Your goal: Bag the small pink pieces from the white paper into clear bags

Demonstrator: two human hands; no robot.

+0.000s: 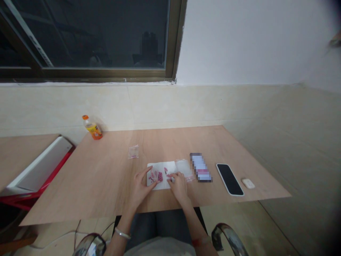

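Note:
A white sheet (165, 167) lies on the wooden table (106, 185) near its front edge, with small pink pieces (160, 176) on it. My left hand (142, 185) rests at the sheet's left side, thumb and fingers pinching a small pink piece. At the sheet's lower right, my right hand (178, 183) has its fingertips closed on something small that I cannot identify. A clear plastic bag (185, 167) lies just beyond my right hand.
Another small clear bag (133, 152) lies farther back. A blurred card (201, 167), a black phone (229, 179) and a white earbud case (248, 183) sit to the right. An orange-capped bottle (92, 128) stands at the back left. A white and red box (39, 167) sits left.

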